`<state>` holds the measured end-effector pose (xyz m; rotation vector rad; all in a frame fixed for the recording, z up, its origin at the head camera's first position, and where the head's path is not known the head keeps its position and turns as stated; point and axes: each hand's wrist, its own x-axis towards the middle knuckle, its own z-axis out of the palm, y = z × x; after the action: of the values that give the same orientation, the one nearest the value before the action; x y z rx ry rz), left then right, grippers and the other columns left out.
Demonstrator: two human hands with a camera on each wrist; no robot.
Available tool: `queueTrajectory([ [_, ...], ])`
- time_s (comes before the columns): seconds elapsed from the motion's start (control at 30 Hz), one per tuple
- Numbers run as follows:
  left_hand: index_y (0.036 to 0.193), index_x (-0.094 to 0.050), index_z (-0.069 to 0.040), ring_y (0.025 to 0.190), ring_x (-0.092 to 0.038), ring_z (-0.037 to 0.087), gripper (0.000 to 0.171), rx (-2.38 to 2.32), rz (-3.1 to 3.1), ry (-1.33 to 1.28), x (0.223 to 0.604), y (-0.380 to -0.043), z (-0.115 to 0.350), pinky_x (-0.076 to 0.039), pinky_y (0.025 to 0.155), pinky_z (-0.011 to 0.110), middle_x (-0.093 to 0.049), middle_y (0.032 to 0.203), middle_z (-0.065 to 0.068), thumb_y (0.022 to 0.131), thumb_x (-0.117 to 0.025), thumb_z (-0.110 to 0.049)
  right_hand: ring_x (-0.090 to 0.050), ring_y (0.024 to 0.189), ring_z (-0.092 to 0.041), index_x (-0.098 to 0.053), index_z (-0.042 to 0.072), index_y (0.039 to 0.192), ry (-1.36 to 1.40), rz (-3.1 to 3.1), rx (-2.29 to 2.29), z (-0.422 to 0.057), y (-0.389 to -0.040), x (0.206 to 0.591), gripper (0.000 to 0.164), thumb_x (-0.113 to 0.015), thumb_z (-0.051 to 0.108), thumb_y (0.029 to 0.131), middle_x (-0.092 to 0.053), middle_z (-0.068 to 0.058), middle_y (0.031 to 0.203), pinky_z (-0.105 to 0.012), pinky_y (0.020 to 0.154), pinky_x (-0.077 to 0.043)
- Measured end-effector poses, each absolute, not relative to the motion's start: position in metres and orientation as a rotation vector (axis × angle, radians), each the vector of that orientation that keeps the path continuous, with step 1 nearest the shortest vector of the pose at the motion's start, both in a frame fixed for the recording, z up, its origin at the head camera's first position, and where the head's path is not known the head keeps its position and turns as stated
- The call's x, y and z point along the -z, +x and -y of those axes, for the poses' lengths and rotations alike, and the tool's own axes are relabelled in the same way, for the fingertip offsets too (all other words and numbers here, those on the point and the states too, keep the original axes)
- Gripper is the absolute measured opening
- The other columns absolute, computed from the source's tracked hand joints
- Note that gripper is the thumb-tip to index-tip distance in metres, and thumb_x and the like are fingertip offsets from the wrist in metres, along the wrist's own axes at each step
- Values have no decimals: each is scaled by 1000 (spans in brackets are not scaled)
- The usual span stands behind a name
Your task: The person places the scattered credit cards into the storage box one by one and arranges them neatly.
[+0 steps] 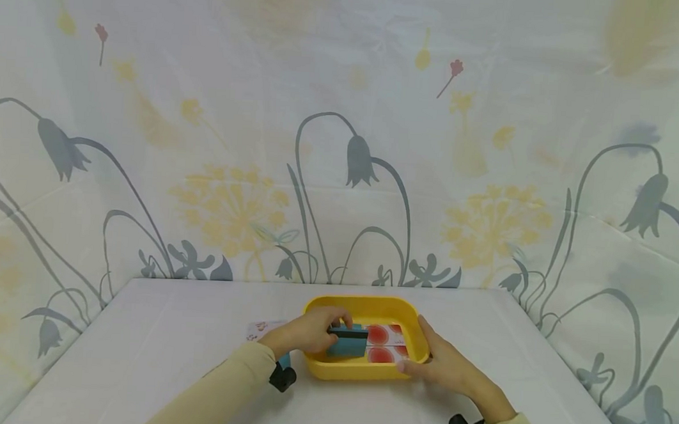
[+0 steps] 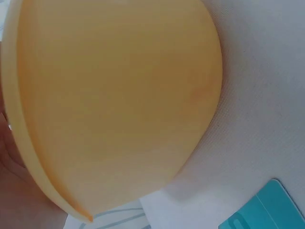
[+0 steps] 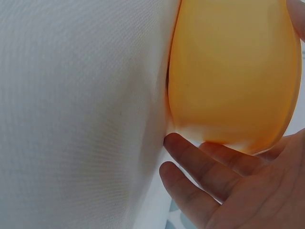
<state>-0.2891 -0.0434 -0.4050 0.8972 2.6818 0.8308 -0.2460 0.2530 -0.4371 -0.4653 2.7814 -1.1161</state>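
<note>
My left hand point(image 1: 317, 329) reaches over the left side of a yellow plastic tub point(image 1: 360, 371) and pinches a teal card point(image 1: 349, 333) with a dark edge between thumb and fingers. Below it in the tub lies more teal card point(image 1: 346, 349), beside two white cards with red round pictures, one at the back point(image 1: 385, 335) and one at the front point(image 1: 386, 355). My right hand point(image 1: 444, 361) holds the tub's right end, thumb at the front corner and fingers along the far side. In the right wrist view its fingers point(image 3: 200, 167) spread by the tub's outer wall point(image 3: 228, 71).
Left of the tub, a pale patterned card point(image 1: 263, 329) lies on the white table point(image 1: 195, 320), partly behind the left forearm. A teal card point(image 2: 269, 210) lies near it. A flower-printed cloth point(image 1: 343, 142) hangs behind the table.
</note>
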Motion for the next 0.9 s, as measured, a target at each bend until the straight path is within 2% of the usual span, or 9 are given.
queueTrajectory([
  [0.13,106,-60,-19,87,-50,15,30,-788,-2700,925,406,-290,43,-47,80,29,-56,98,0,84,-62,0,-48,117,-29,-11,7,153,-455,-2776,1110,-253,-246,437,103,-71,48,80,-36,-16,148,-57,101,-34],
  [0.3,106,-62,-16,83,-47,14,29,-701,-2743,988,407,-291,42,-45,77,26,-54,93,1,82,-65,-1,-41,128,-36,-8,2,152,-410,-2812,1032,-253,-247,436,107,-69,52,80,-26,-22,152,-57,104,-30],
  [0.5,106,-61,-18,80,-47,13,28,-597,-2776,994,407,-292,42,-45,73,24,-49,90,-1,83,-67,-4,-40,129,-37,-8,-1,151,-410,-2816,1022,-253,-247,434,108,-69,52,79,-26,-24,151,-57,104,-30],
  [0.9,103,-60,-18,82,-47,12,24,-488,-2803,1008,412,-296,41,-46,77,24,-51,92,-1,84,-70,-8,-40,128,-37,-9,-1,151,-418,-2819,1025,-253,-247,436,108,-69,53,79,-26,-24,151,-57,104,-31],
])
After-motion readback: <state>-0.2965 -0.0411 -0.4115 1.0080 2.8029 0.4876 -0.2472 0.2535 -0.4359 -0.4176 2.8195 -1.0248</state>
